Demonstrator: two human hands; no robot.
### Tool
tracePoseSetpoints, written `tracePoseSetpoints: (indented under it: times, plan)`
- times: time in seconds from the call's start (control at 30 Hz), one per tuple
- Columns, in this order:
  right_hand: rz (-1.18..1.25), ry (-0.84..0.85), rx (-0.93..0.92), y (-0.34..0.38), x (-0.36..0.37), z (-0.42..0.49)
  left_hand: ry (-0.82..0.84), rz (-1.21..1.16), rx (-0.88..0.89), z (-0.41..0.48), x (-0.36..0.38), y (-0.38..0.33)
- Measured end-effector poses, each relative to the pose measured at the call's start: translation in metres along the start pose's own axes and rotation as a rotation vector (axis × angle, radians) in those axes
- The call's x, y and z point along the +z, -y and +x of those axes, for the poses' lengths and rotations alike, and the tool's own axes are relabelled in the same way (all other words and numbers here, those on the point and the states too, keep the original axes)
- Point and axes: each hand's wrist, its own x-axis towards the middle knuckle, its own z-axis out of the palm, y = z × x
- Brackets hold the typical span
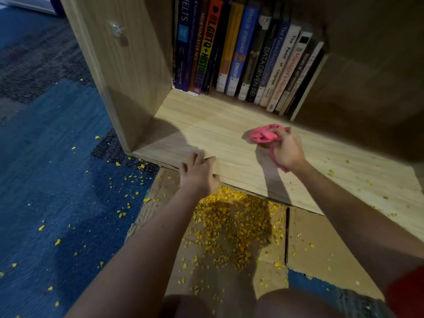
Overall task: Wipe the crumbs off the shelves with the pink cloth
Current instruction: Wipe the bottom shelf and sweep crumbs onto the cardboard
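My right hand (286,149) grips the bunched pink cloth (263,134) just above the light wooden shelf board (206,129), near its middle. My left hand (198,172) rests with spread fingers on the shelf's front edge. A few yellow crumbs (330,172) lie on the right part of the shelf. A thick heap of yellow crumbs (231,223) covers the flat cardboard (321,230) on the floor below the shelf edge.
A row of upright books (247,53) fills the back of the shelf. The cabinet's wooden side wall (128,72) stands at the left. Blue carpet (57,180) with scattered yellow crumbs lies left of the cardboard. My knees show at the bottom.
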Motion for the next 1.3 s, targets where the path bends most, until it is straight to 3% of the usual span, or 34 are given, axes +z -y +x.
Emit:
tracePoseSetpoints:
  times: [0.13,0.23,0.47,0.6,0.67,0.77,0.97,1.07,1.17,1.3]
  plan:
    - [-0.079,0.032,0.202,-0.039,0.004,0.032,0.049,0.059,0.017,0.008,0.006,-0.006]
    - [-0.083,0.104,0.219,-0.04,0.019,0.028,0.022,0.09,0.016,0.01,0.007,-0.008]
    - [0.012,0.099,-0.2,0.0,0.033,-0.054,-0.02,0.094,-0.008,0.015,0.009,-0.014]
    - [0.094,0.246,-0.304,0.007,0.03,-0.101,-0.022,0.095,-0.021,0.014,0.01,-0.014]
    - [0.184,0.29,-0.298,0.002,0.02,-0.111,-0.02,0.088,-0.023,0.013,0.01,-0.013]
    - [0.263,0.18,-0.26,-0.009,-0.004,-0.1,0.002,0.075,-0.014,0.013,0.009,-0.013]
    - [0.014,0.089,0.057,-0.07,-0.005,-0.042,0.038,0.084,0.012,0.013,0.006,-0.01]
    - [-0.01,0.051,0.195,-0.055,0.011,-0.062,0.045,0.083,0.008,0.013,0.006,-0.009]
    - [-0.018,0.01,0.144,-0.023,0.019,-0.094,0.045,0.086,-0.001,0.015,0.006,-0.012]
    - [0.134,0.119,-0.047,0.006,0.029,-0.132,0.073,0.087,-0.003,0.017,0.007,-0.01]
